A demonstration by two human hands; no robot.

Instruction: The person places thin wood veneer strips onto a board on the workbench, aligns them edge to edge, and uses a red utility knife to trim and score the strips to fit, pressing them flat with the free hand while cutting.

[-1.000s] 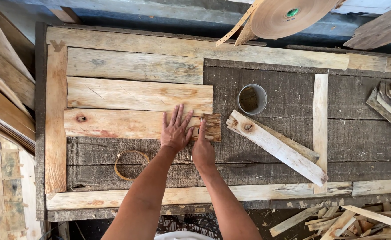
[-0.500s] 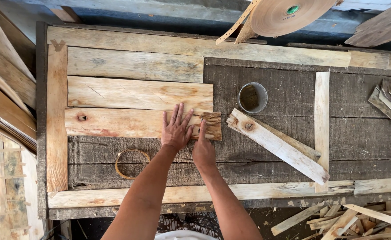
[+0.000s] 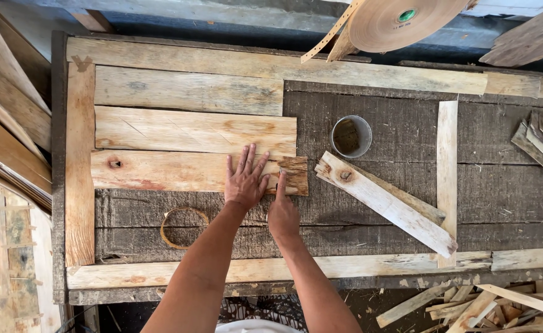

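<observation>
Your left hand (image 3: 245, 180) lies flat, fingers spread, on the right end of the knotted plank (image 3: 179, 171), the nearest of three planks laid side by side on the left half of the bench (image 3: 506, 203). Your right hand (image 3: 282, 213) sits just right of it and touching it, fingers curled and forefinger stretched out so its tip presses the plank's dark, rough right end near its near edge. Neither hand grips anything; both only press down. The knotted plank lies lengthwise, left to right, its far edge against the middle plank (image 3: 194, 131), with the grey plank (image 3: 188, 90) beyond that. An upright board (image 3: 80, 163) runs along the left ends of all three, and a long board (image 3: 271, 66) crosses the far side. On the bare bench just near the knotted plank, left of your arms, lies a thin ring (image 3: 184, 227). To the right, a round cup (image 3: 351, 136) stands near the plank's end, and just near it two slats (image 3: 385, 203) lie stacked on a slant, their right end touching a narrow upright strip (image 3: 447, 179). A roll of tape (image 3: 401, 21) hangs over the far edge.
</observation>
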